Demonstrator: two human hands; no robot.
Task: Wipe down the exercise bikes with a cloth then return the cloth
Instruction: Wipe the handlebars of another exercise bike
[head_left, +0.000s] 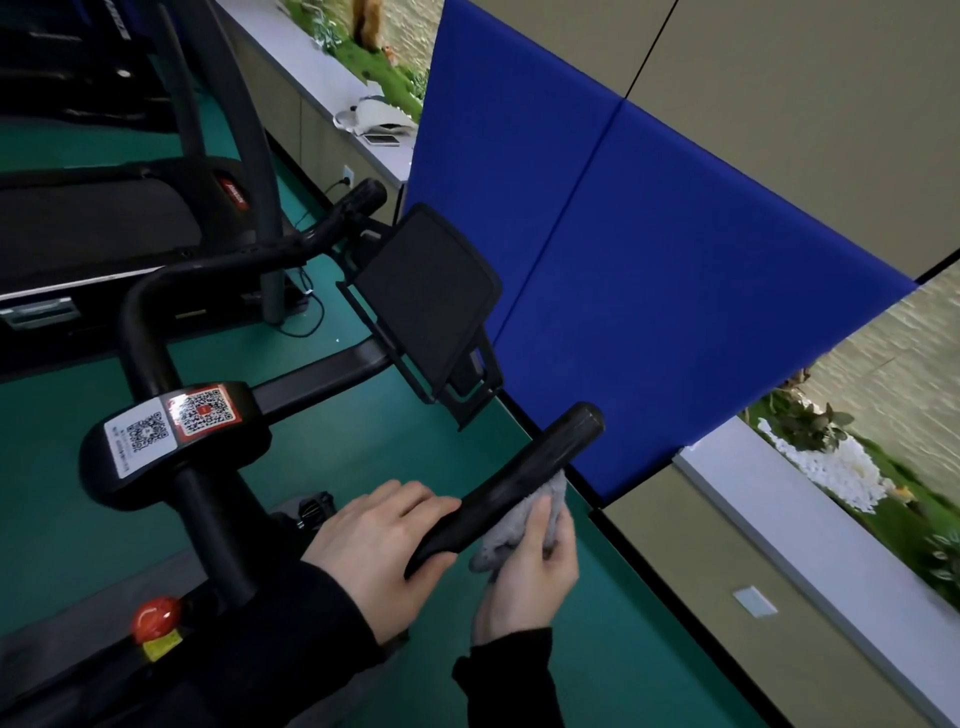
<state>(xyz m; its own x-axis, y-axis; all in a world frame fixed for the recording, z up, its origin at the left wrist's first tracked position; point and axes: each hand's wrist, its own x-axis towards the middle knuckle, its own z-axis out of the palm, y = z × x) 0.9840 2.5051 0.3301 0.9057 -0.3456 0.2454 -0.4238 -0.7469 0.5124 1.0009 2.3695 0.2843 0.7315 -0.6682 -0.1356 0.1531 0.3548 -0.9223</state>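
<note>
A black exercise bike fills the lower left, with a handlebar stem block (176, 441) bearing two QR stickers and a dark screen (426, 296) on a bracket. Its right handlebar grip (524, 473) points up and to the right. My left hand (374, 545) grips the lower end of that grip, fingers lying over the top. My right hand (530, 571) holds a grey cloth (524, 519) pressed against the underside of the same grip, just right of my left hand. The bike's left handlebar (332, 218) reaches toward the upper middle.
A treadmill (93, 228) stands at the upper left on the green floor (415, 441). A blue panel (649, 270) and beige wall lie close on the right. A red knob (156, 618) sits on the bike frame. A grey ledge (810, 525) with plants runs along the wall.
</note>
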